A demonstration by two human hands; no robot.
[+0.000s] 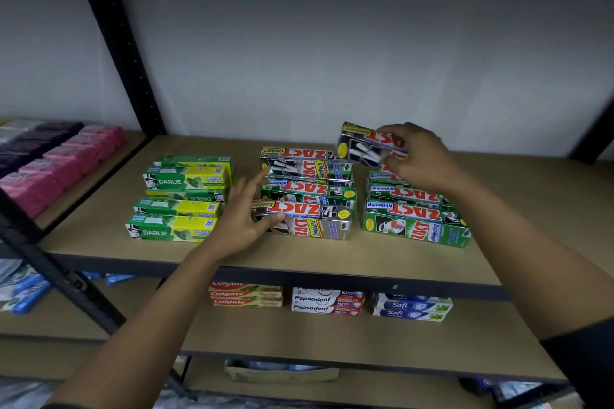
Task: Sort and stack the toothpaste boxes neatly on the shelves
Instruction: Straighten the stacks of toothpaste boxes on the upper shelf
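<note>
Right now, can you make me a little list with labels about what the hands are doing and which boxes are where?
right hand: holds a silver box in the air above the right pile
left hand: open, fingers touching the front box of the middle pile
left pile: green and yellow boxes
middle pile: silver and green boxes mixed
right pile: green boxes
lower shelf: three more stacks
</note>
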